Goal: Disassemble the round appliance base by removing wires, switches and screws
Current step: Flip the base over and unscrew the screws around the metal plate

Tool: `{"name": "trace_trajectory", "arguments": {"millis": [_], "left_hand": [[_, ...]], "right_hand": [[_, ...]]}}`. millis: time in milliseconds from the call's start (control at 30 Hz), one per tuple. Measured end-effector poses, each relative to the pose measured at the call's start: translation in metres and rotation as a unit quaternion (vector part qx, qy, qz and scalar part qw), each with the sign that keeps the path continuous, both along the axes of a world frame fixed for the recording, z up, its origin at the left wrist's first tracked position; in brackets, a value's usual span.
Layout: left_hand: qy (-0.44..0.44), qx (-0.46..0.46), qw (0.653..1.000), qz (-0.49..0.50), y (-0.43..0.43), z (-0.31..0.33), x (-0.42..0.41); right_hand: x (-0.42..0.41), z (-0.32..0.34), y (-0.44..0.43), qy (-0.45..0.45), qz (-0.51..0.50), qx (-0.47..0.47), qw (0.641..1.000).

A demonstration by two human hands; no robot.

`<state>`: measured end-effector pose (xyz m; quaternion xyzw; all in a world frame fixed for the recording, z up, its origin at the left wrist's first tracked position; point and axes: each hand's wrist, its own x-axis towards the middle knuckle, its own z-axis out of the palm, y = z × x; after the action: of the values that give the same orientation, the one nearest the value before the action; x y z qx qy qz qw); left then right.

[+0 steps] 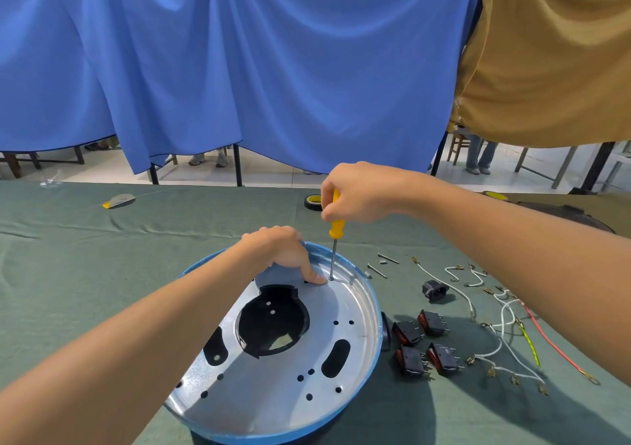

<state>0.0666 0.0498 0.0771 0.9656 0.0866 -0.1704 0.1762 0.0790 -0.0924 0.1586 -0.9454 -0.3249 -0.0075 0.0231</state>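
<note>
Fingers of right hand (358, 191) curled tight round yellow screwdriver (336, 229), tip stood on far side of round appliance base (307, 359). Far rim gripped by left hand (280, 249), thumb pressed beside tip. Base sat near-centre on green cloth; switches (423, 342), wires (502, 328) laid right.

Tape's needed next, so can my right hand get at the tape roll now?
Probably yes: the tape roll lies in the open close to the right hand, though that hand is holding the screwdriver.
</note>
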Motion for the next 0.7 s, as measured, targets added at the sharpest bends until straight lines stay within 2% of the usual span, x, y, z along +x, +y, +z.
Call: {"name": "trace_trajectory", "arguments": {"millis": [100,233,400,533,700], "left_hand": [[-0.003,0.002,1.000,-0.002,0.000,0.000,-0.001],[-0.004,0.001,1.000,-0.001,0.000,0.001,-0.001],[-0.003,-0.006,1.000,-0.002,0.000,0.001,-0.002],[-0.001,-0.016,1.000,-0.003,0.000,0.002,-0.002],[-0.003,-0.019,1.000,-0.004,0.000,0.001,-0.002]], "right_hand": [[-0.001,0.005,0.001,0.025,-0.007,-0.021,0.999],[-0.001,-0.002,-0.001,-0.035,-0.028,0.014,0.999],[0.001,-0.003,-0.005,0.021,-0.036,0.022,0.999],[0.003,-0.007,-0.009,-0.027,-0.063,0.052,0.996],[0.004,-0.007,-0.008,0.016,-0.041,0.060,0.997]]}}
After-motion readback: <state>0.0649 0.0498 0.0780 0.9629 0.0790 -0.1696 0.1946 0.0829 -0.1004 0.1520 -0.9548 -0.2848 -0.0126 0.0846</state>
